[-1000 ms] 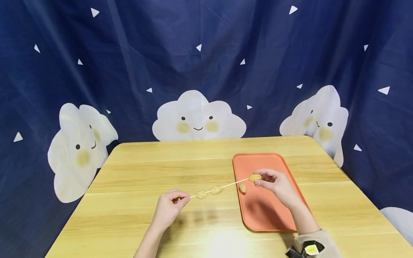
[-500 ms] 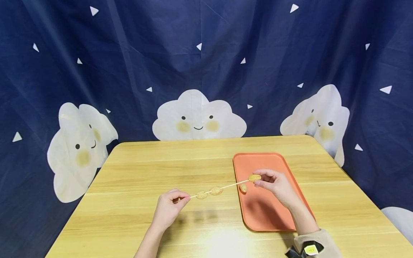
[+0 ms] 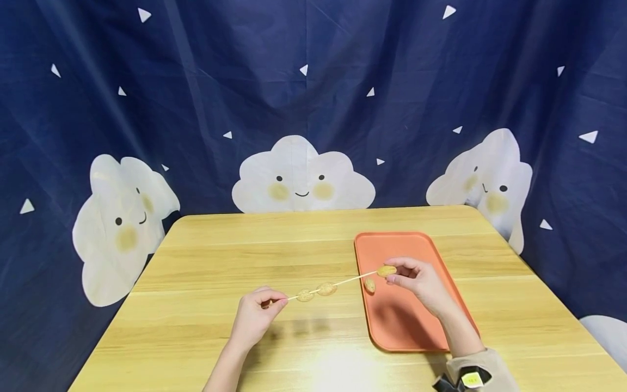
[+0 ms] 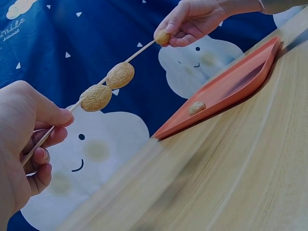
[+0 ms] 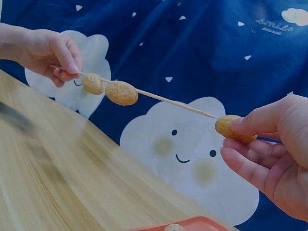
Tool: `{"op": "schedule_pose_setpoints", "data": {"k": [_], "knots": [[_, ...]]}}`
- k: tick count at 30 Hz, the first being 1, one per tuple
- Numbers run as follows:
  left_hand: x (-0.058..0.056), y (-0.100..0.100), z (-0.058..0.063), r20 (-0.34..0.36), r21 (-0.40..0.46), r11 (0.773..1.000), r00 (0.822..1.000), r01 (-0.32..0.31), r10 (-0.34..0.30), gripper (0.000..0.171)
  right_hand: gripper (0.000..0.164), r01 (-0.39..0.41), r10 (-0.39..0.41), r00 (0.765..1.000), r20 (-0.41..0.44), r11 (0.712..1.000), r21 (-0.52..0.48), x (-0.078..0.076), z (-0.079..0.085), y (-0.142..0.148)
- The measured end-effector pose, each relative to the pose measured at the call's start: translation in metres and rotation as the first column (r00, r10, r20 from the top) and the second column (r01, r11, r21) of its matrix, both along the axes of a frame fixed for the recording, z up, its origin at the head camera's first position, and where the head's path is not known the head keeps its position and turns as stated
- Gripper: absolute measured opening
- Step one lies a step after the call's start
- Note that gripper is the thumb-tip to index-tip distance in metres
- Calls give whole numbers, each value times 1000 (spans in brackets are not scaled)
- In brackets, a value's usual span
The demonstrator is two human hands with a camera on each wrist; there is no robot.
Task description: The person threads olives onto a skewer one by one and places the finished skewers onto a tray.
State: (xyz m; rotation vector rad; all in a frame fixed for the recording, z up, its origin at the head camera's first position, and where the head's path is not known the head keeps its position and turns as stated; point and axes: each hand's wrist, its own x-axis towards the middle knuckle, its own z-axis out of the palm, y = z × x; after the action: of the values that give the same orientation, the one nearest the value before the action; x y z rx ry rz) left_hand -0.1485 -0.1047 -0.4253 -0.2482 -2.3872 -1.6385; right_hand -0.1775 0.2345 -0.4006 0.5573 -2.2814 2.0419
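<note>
My left hand (image 3: pixel 254 316) grips the lower part of a thin wooden skewer (image 5: pixel 168 101), raised above the table. Threaded on it are two wrinkled, golden-brown oval food pieces (image 4: pixel 96 97), close together toward the left hand. Over the tray, my right hand (image 3: pixel 425 286) pinches a third, yellower oval piece (image 5: pixel 232 127) between thumb and fingers. In the right wrist view the skewer's tip meets the end of this piece. Another oval piece (image 4: pixel 197 108) lies on the orange tray (image 3: pixel 392 245), along its left side.
The tray stands on the right half of the light wooden table (image 3: pixel 245 239), beneath my right hand. A dark blue curtain (image 3: pixel 303 103) with white clouds hangs behind the table's far edge. Around the right sleeve (image 3: pixel 485 367) is a black band with a yellow label.
</note>
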Motion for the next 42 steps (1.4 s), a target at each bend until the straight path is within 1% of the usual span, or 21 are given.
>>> {"op": "schedule_pose_setpoints", "data": {"k": [3, 7, 13, 16, 19, 23, 26, 30, 32, 42], "knots": [[-1, -2, -2, -10, 20, 999, 1000, 26, -26, 8, 36, -3, 3, 1000, 5, 1000, -6, -1, -1, 0], [0, -2, -2, -16, 35, 998, 999, 45, -45, 8, 35, -3, 3, 1000, 12, 1000, -2, -1, -3, 1], [-1, -2, -3, -4, 34, 999, 999, 40, -40, 10, 36, -7, 7, 1000, 6, 1000, 5, 0, -2, -2], [-2, -3, -5, 11, 24, 999, 999, 36, -36, 10, 36, -11, 11, 1000, 3, 1000, 5, 0, -2, -2], [-2, -2, -5, 22, 4, 1000, 1000, 21, -21, 12, 36, -5, 5, 1000, -3, 1000, 19, 0, -3, -2], [-1, -2, -3, -1, -16, 1000, 1000, 9, -9, 12, 29, 9, -8, 1000, -5, 999, 36, 0, -3, -2], [-1, -3, -4, -19, -18, 1000, 1000, 17, -18, 11, 28, 12, -12, 1000, 0, 999, 36, 0, -3, -2], [-2, -4, -6, -16, -3, 999, 999, 36, -36, 10, 29, 10, -10, 1000, 3, 1000, 29, -1, -3, -2], [-2, -5, -6, -11, 10, 999, 999, 46, -45, 10, 27, 10, -10, 1000, 2, 1000, 26, -1, -4, -2], [-1, -5, -3, -11, 22, 998, 999, 53, -53, 8, 24, 6, -6, 1000, 0, 1000, 20, -2, -4, -2]]}}
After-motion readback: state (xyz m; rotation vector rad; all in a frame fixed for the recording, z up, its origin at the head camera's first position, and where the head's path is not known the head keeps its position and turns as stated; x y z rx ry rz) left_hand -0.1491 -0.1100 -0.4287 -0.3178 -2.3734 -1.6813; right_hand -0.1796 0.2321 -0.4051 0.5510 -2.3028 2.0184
